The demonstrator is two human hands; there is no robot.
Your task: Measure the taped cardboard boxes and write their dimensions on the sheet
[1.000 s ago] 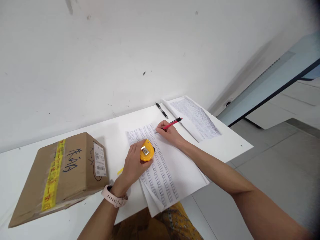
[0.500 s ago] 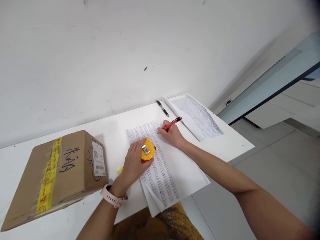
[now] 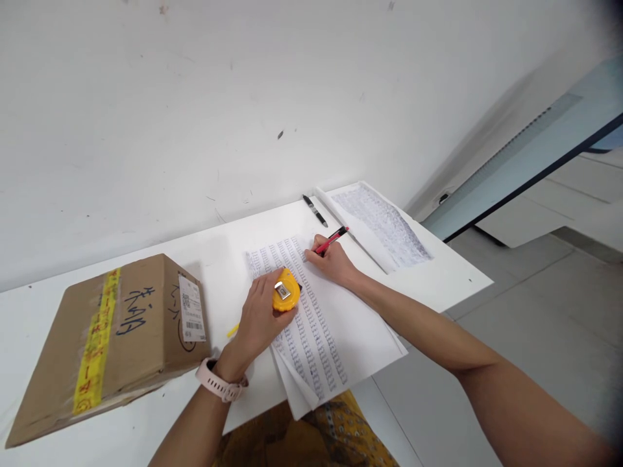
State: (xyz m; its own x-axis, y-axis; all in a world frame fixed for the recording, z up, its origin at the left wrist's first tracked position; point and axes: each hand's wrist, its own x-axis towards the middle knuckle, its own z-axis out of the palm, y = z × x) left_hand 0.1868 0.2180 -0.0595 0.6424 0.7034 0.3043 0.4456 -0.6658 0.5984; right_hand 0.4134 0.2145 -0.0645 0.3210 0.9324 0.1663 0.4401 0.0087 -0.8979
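My left hand point(image 3: 263, 314) is closed round a yellow tape measure point(image 3: 286, 290) and rests on a sheet of paper point(image 3: 360, 337) covered with columns of small handwriting. A short yellow strip point(image 3: 233, 331) shows on the table beside that wrist. My right hand point(image 3: 331, 261) grips a red and black pen point(image 3: 333, 240), its upper end pointing up to the right. The pen's tip is hidden behind my fingers, close to the top part of the written columns. Under the sheet lie more papers, with a corner curled near the table's front edge.
A taped cardboard box point(image 3: 139, 324) with a label stands on the white table point(image 3: 224, 253) at the left. Behind my right hand lie a black pen point(image 3: 315, 211) and more written pages point(image 3: 384, 224). A white wall point(image 3: 195, 117) runs along the back.
The red pen has tilted slightly and its upper end has shifted a little left. My left hand keeps its hold on the tape measure. The whole view has shifted slightly.
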